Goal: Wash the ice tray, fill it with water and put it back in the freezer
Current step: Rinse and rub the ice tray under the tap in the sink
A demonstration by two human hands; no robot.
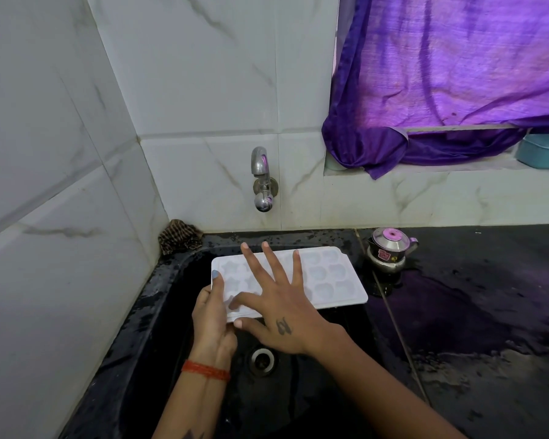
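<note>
Just below the middle of the frame, the white ice tray (327,274) was held level over the black sink (159,312), its long side running left to right and its shaped hollows facing up. The left hand (211,315) had it by the near left corner: the thumb lay on the top rim, while the other fingers were under the tray and out of sight, so its grip looked closed on that corner. A red thread band (205,370) circled that wrist. The right hand (278,307) lay across the left half of the tray with its fingers straight and spread, the thumb at the near edge; its grip was wide open and had hold of nothing, only resting on the tray's top face. A small dark mark showed on the back of that hand.

Under the tray, toward the lower middle, the round metal drain (261,361) sat in the sink floor. Straight above the tray, a chrome tap (262,180) stuck out of the marble-patterned wall tiles (203,90). A brown patterned cloth (179,236) was bunched in the corner at the sink's far left. To the right of the tray a small steel kettle (389,250) with a pink knob stood on the wet black worktop (488,312). In the upper right hung a purple curtain (457,74), with a teal container (544,150) on the ledge beneath it.
</note>
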